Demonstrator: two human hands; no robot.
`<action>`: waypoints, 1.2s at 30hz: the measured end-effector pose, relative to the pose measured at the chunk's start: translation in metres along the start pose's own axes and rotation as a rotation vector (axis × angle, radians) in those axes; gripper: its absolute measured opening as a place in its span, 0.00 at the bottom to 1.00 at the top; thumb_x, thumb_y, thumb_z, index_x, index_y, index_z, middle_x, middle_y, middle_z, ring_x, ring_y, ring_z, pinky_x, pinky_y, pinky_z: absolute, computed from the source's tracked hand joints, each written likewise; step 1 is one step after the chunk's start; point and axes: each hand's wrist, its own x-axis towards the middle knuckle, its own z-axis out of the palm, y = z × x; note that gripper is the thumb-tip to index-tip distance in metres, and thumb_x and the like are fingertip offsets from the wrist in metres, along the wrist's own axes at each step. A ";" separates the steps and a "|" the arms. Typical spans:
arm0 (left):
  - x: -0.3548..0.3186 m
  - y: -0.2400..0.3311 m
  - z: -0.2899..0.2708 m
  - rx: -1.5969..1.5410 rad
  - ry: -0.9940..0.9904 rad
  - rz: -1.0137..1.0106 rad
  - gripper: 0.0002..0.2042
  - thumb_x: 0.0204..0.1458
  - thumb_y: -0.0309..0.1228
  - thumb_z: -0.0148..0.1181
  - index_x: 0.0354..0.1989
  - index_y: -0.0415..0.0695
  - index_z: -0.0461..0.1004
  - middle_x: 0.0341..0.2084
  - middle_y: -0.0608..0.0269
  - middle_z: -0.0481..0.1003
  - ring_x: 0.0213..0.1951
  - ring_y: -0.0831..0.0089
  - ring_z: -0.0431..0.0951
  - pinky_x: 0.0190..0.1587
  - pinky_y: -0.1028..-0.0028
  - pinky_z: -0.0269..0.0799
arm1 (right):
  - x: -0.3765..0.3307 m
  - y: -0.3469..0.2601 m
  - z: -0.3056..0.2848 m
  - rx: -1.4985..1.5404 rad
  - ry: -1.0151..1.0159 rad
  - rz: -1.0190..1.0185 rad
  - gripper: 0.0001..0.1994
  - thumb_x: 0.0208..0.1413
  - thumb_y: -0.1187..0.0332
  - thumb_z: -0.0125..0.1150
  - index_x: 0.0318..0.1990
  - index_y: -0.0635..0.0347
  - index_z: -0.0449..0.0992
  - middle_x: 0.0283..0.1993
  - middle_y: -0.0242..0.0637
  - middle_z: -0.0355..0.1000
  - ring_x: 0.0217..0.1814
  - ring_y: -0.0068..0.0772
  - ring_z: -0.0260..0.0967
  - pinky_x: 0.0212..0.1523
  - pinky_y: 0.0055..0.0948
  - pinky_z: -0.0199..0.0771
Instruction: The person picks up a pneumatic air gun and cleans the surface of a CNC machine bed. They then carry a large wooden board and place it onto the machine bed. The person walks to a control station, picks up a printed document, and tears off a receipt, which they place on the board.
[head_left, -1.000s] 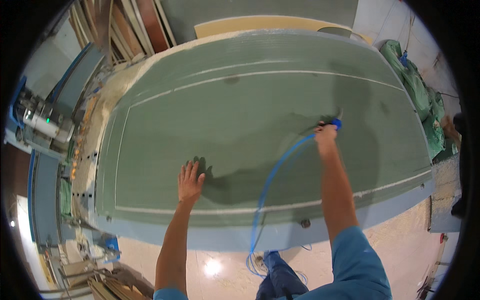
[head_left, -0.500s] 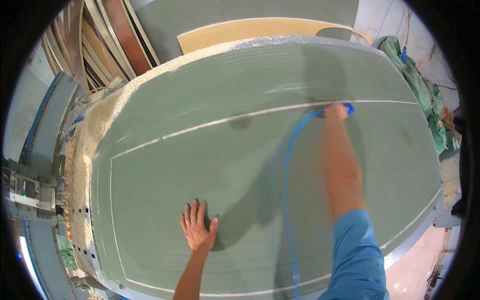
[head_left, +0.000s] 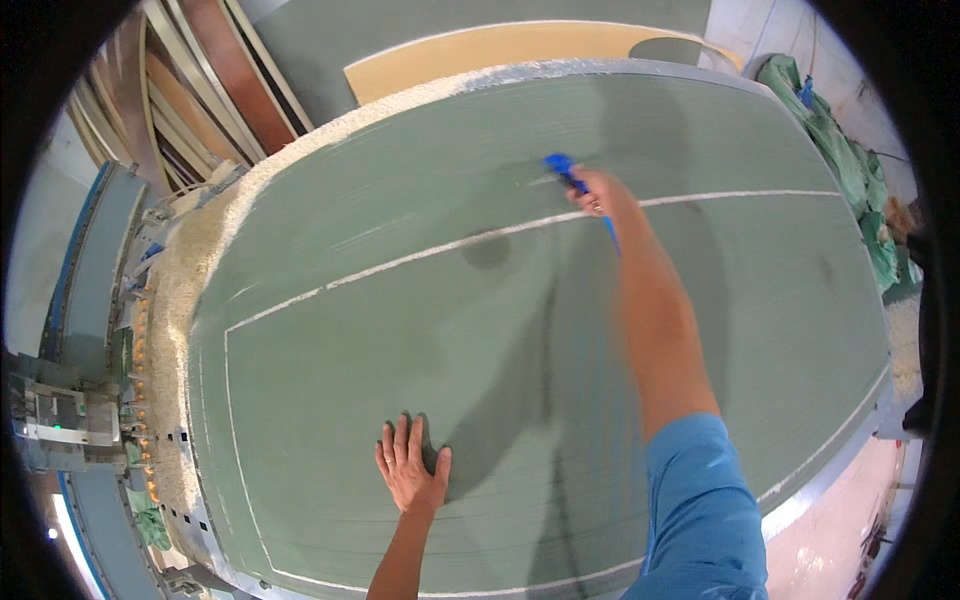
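My right hand [head_left: 598, 192] is closed around a blue air blow gun [head_left: 560, 163], held over the far half of a large green panel [head_left: 330, 400]. A blue air hose [head_left: 612, 236] runs back from it along my forearm, mostly hidden and smeared by motion. Flat on the panel's near half, my left hand [head_left: 411, 472] rests with its fingers spread and holds nothing. A long line of pale dust [head_left: 440, 247] crosses the panel just on the near side of the gun. Faint dust streaks mark the surface beyond it.
Pale sawdust [head_left: 180, 270] is heaped along the panel's left and far edges. At the left stands a machine gantry [head_left: 75, 415]. Long boards [head_left: 225, 65] lean at the far left, with a curved tan sheet [head_left: 480, 50] behind the panel. Green bags [head_left: 830, 130] hang at the right.
My right hand has swept the blow gun left and away from me, across the dust line. The hose has swung right, towards my arm. My left hand stays flat on the panel.
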 end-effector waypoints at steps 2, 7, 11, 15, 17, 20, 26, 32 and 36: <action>0.000 0.002 0.000 0.015 0.012 -0.009 0.36 0.57 0.48 0.61 0.74 0.59 0.57 0.73 0.66 0.56 0.76 0.57 0.48 0.77 0.50 0.39 | -0.043 -0.002 -0.055 0.304 0.529 -0.163 0.17 0.71 0.51 0.47 0.41 0.56 0.67 0.24 0.39 0.72 0.12 0.22 0.51 0.10 0.24 0.50; -0.002 0.004 0.000 0.028 0.035 -0.006 0.35 0.58 0.47 0.60 0.74 0.60 0.56 0.73 0.66 0.56 0.76 0.57 0.48 0.77 0.51 0.40 | -0.157 0.042 -0.094 0.191 0.564 -0.012 0.18 0.71 0.50 0.46 0.38 0.54 0.68 0.25 0.37 0.71 0.13 0.22 0.49 0.11 0.22 0.48; -0.007 0.000 -0.002 -0.001 0.087 0.042 0.33 0.60 0.51 0.56 0.73 0.58 0.57 0.73 0.67 0.56 0.75 0.58 0.49 0.77 0.51 0.40 | -0.211 0.090 -0.002 0.057 0.179 0.086 0.19 0.68 0.47 0.54 0.33 0.52 0.71 0.24 0.33 0.71 0.13 0.14 0.49 0.12 0.18 0.48; -0.002 -0.006 -0.005 -0.048 0.076 0.038 0.29 0.62 0.49 0.55 0.71 0.57 0.61 0.72 0.65 0.59 0.75 0.57 0.51 0.76 0.51 0.41 | -0.288 0.140 0.061 -0.140 0.026 0.129 0.18 0.67 0.48 0.57 0.38 0.54 0.73 0.24 0.32 0.71 0.12 0.15 0.51 0.10 0.18 0.51; -0.008 -0.016 -0.006 -0.207 0.121 0.101 0.26 0.64 0.49 0.51 0.68 0.55 0.66 0.70 0.61 0.62 0.72 0.52 0.55 0.74 0.51 0.46 | -0.345 0.169 0.092 -0.270 -0.174 0.145 0.18 0.67 0.49 0.57 0.38 0.57 0.75 0.22 0.30 0.70 0.11 0.17 0.55 0.10 0.20 0.55; -0.033 -0.047 -0.006 -0.193 0.032 0.280 0.26 0.69 0.51 0.41 0.71 0.54 0.62 0.73 0.61 0.58 0.76 0.57 0.50 0.77 0.54 0.42 | -0.450 0.210 0.144 -0.693 -0.130 0.353 0.24 0.67 0.42 0.51 0.36 0.54 0.77 0.20 0.28 0.70 0.11 0.16 0.55 0.11 0.21 0.53; -0.153 -0.233 -0.032 -0.130 0.064 0.357 0.27 0.69 0.50 0.42 0.73 0.57 0.59 0.74 0.65 0.57 0.75 0.56 0.51 0.77 0.55 0.43 | -0.521 0.308 0.293 -0.867 -0.386 0.449 0.22 0.63 0.41 0.57 0.40 0.51 0.74 0.21 0.32 0.72 0.10 0.17 0.50 0.11 0.22 0.48; -0.212 -0.441 -0.077 -0.021 0.222 0.096 0.27 0.67 0.49 0.44 0.72 0.53 0.61 0.72 0.59 0.59 0.73 0.48 0.55 0.73 0.49 0.49 | -0.484 0.383 0.463 -0.614 -0.226 0.337 0.21 0.65 0.42 0.55 0.39 0.52 0.72 0.25 0.34 0.74 0.14 0.15 0.54 0.12 0.22 0.49; -0.206 -0.498 -0.083 -0.056 0.324 -0.001 0.28 0.68 0.52 0.42 0.72 0.52 0.61 0.72 0.55 0.59 0.72 0.44 0.55 0.73 0.47 0.49 | -0.421 0.390 0.519 -0.653 -0.450 0.202 0.23 0.66 0.41 0.54 0.38 0.54 0.71 0.26 0.34 0.73 0.14 0.18 0.54 0.13 0.25 0.51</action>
